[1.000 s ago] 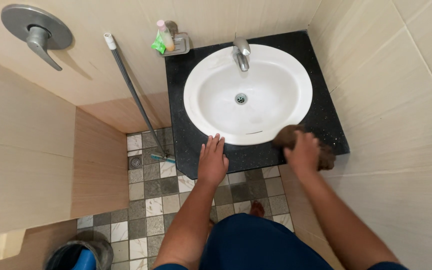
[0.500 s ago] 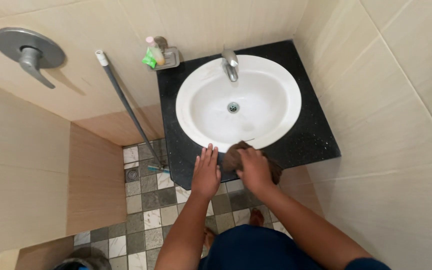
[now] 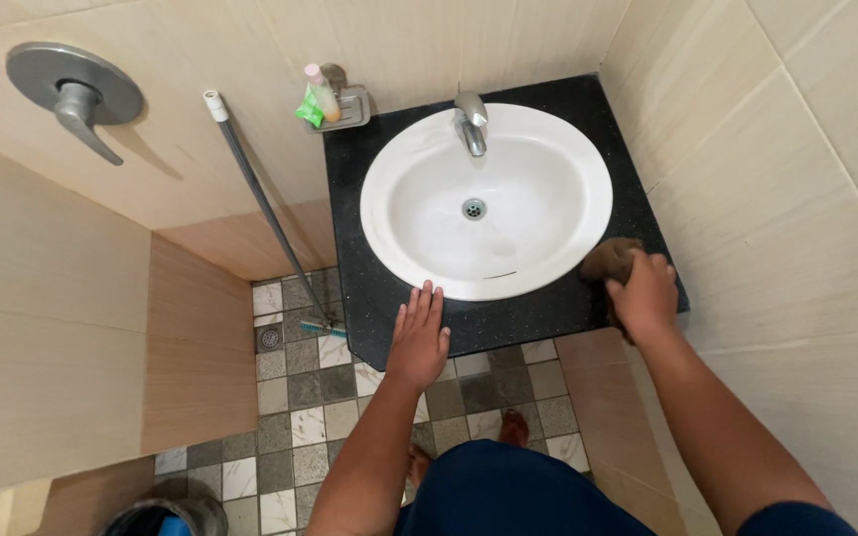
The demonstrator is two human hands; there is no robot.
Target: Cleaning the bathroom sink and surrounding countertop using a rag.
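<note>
Your right hand (image 3: 644, 295) covers most of the brown cloth (image 3: 608, 262), its grip closed over it on the black surface (image 3: 508, 320), just right of the white basin (image 3: 486, 201), so the cloth's full shape is hidden. Your left hand (image 3: 419, 339) lies flat with fingers spread and nothing in its grip, on the surface's front edge, well to the left of the cloth. Beyond both hands, a small wall tray (image 3: 350, 107) holds a bottle (image 3: 322, 91) and a green item too small to make out; a dark bucket (image 3: 166, 516) is cut off at the frame's bottom.
</note>
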